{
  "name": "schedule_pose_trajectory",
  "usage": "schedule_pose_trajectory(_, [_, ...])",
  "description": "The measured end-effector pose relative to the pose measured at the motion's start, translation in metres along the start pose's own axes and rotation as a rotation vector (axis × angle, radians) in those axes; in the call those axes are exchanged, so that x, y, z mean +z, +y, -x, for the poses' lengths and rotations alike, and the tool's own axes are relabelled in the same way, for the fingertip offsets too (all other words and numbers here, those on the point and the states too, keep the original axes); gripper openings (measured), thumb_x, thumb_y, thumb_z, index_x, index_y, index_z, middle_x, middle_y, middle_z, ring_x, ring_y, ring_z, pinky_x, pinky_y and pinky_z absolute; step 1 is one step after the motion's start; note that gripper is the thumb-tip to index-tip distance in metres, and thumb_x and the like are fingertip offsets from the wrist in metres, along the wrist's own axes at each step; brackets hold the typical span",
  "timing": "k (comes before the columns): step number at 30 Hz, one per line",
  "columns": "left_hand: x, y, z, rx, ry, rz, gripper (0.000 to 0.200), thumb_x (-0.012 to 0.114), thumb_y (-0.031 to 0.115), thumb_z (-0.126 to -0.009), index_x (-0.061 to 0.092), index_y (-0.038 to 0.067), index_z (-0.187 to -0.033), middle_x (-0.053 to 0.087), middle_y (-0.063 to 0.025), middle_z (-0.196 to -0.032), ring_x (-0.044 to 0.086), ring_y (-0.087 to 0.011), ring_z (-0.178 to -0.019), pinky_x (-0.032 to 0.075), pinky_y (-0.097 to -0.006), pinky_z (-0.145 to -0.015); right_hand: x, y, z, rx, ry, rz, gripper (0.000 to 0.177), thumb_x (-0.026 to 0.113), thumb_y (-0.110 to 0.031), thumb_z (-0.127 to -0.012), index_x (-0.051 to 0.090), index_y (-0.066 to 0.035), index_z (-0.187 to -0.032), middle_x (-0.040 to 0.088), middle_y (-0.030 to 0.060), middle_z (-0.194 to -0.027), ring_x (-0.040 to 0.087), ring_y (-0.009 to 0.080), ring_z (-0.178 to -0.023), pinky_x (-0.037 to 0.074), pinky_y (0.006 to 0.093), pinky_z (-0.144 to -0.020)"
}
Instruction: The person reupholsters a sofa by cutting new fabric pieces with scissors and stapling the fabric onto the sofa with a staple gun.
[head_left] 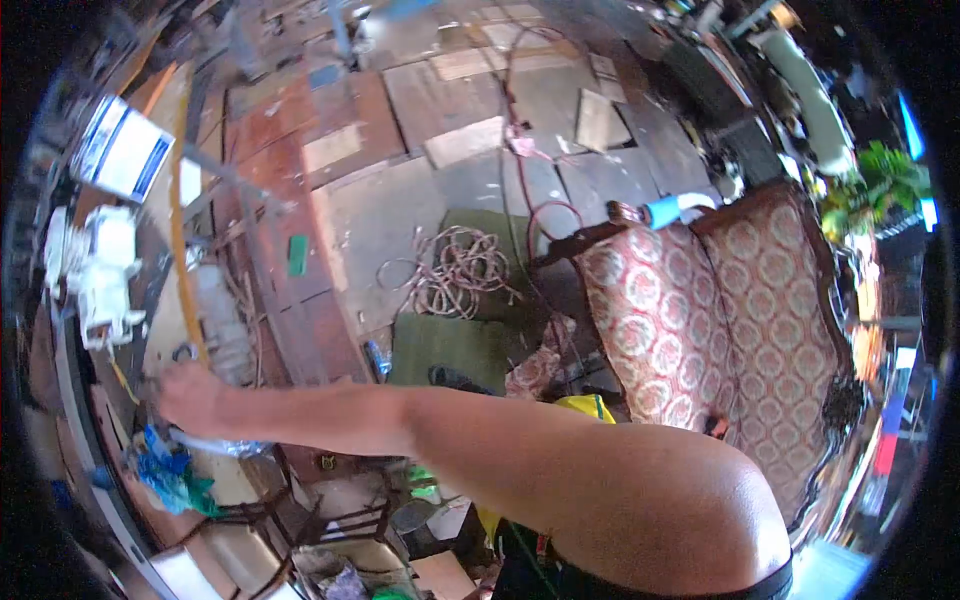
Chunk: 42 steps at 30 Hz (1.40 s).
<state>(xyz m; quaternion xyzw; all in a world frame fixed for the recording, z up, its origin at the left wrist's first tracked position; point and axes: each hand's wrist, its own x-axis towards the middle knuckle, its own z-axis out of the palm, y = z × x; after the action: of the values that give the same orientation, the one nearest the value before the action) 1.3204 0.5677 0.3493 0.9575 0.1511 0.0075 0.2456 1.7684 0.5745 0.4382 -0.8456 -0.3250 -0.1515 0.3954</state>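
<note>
My right arm stretches across the view from the lower right. At its far left end is my right hand point(192, 398), fingers curled closed above a cluttered wooden work surface. Motion blur hides whatever the fingers may hold. Just above the hand lies a small dark ring-shaped piece point(184, 352). Below it are crumpled blue and green plastic point(172, 474) and a clear plastic sheet point(235, 446). A thin yellow stick point(124, 382) lies to its left. My left hand cannot be made out.
White machine-like parts point(105, 270) and a white-and-blue container point(122, 150) stand at left. A coiled hose point(455, 272) lies on the floor near a green mat point(445, 345). A patterned sofa point(655, 310) stands at right. Chair frames point(340, 525) are below my arm.
</note>
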Motion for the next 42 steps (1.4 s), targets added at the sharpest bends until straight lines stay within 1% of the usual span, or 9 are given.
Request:
schedule_pose_trajectory(4, [0.02,0.029,0.009,0.084,-0.024,0.022,0.033,0.05,0.029,-0.1,0.059,0.001,-0.114,0.062,-0.024,-0.106,0.059,-0.0413,-0.094,0.046,-0.0473,-0.086,-0.053,0.062,0.203,0.078,0.026,-0.051,0.022,0.069,-0.025,-0.075,0.065,-0.009,-0.088,0.061,0.0108,-0.088,0.065,0.03,-0.083,0.053,0.0423,-0.071])
schedule_pose_trajectory(8, [0.04,0.064,0.003,0.258,-0.103,0.039,0.032,0.051,0.028,-0.1,0.06,0.002,-0.114,0.063,-0.0235,-0.104,0.06,-0.0406,-0.093,0.047,-0.0466,-0.085,-0.17,0.093,0.446,0.737,-0.767,-0.002,0.027,0.066,-0.024,-0.082,0.071,-0.005,-0.1,0.071,0.014,-0.1,0.071,0.0312,-0.096,0.058,0.0454,-0.073])
schedule_pose_trajectory(11, [0.052,0.098,0.003,0.422,-0.212,0.04,0.031,0.051,0.028,-0.1,0.061,0.002,-0.114,0.064,-0.0231,-0.103,0.061,-0.0402,-0.092,0.048,-0.0461,-0.084,-0.215,0.101,0.654,1.196,-0.81,-0.078,0.032,0.067,-0.021,-0.078,0.073,-0.007,-0.106,0.072,0.0133,-0.106,0.071,0.0289,-0.094,0.056,0.0499,-0.075])
schedule_pose_trajectory(13, [0.065,0.125,-0.004,0.542,-0.29,0.037,0.031,0.051,0.028,-0.1,0.062,0.003,-0.114,0.065,-0.0229,-0.103,0.062,-0.0399,-0.091,0.049,-0.0458,-0.083,-0.277,0.054,0.757,1.359,-0.481,-0.011,0.037,0.067,-0.03,-0.079,0.073,-0.006,-0.105,0.072,0.0137,-0.106,0.069,0.0301,-0.1,0.056,0.0461,-0.082])
schedule_pose_trajectory(15, [0.078,0.155,-0.017,0.668,-0.36,0.022,0.03,0.052,0.028,-0.1,0.063,0.003,-0.114,0.066,-0.0226,-0.102,0.063,-0.0396,-0.09,0.049,-0.0454,-0.082,-0.345,-0.002,0.802,1.772,-0.61,-0.089,0.038,0.066,-0.033,-0.08,0.072,-0.01,-0.109,0.072,0.0122,-0.105,0.069,0.0287,-0.099,0.057,0.0436,-0.079])
schedule_pose_trajectory(22, [0.16,0.317,-0.056,1.193,-0.719,-0.004,0.034,0.049,0.027,-0.103,0.05,-0.004,-0.115,0.06,-0.0261,-0.103,0.058,-0.0422,-0.087,0.046,-0.0469,-0.077,-0.233,-0.223,0.962,2.47,0.24,-0.176,0.042,0.063,-0.036,-0.082,0.07,-0.005,-0.109,0.068,0.0185,-0.116,0.065,0.0355,-0.109,0.052,0.0446,-0.093])
schedule_pose_trajectory(30, [0.223,0.458,0.0,1.681,-1.03,-0.205,0.029,0.06,0.029,-0.095,0.063,0.0,-0.101,0.066,-0.0246,-0.078,0.065,-0.0431,-0.072,0.048,-0.048,-0.063,-0.11,-0.355,0.856,2.569,1.506,-0.676,0.045,0.066,-0.042,-0.081,0.073,-0.003,-0.102,0.069,0.0228,-0.107,0.066,0.0359,-0.104,0.052,0.0425,-0.091])
schedule_pose_trajectory(36, [0.256,0.453,0.086,1.626,-1.114,-0.282,0.03,0.058,0.029,-0.096,0.064,-0.001,-0.094,0.066,-0.0228,-0.074,0.067,-0.0359,-0.067,0.049,-0.045,-0.061,-0.107,-0.32,0.96,2.445,1.419,-0.358,0.04,0.067,-0.035,-0.083,0.07,-0.002,-0.106,0.069,0.0221,-0.105,0.066,0.0357,-0.105,0.052,0.043,-0.089])
schedule_pose_trajectory(42, [0.259,0.378,0.136,1.455,-0.986,-0.979,0.048,0.047,0.045,-0.098,0.073,0.005,-0.101,0.066,-0.0278,-0.086,0.067,-0.0445,-0.082,0.049,-0.0503,-0.073,-0.17,-0.256,1.148,2.168,1.508,0.431,0.03,0.067,-0.029,-0.084,0.069,-0.006,-0.103,0.065,0.021,-0.112,0.061,0.04,-0.105,0.049,0.048,-0.093])
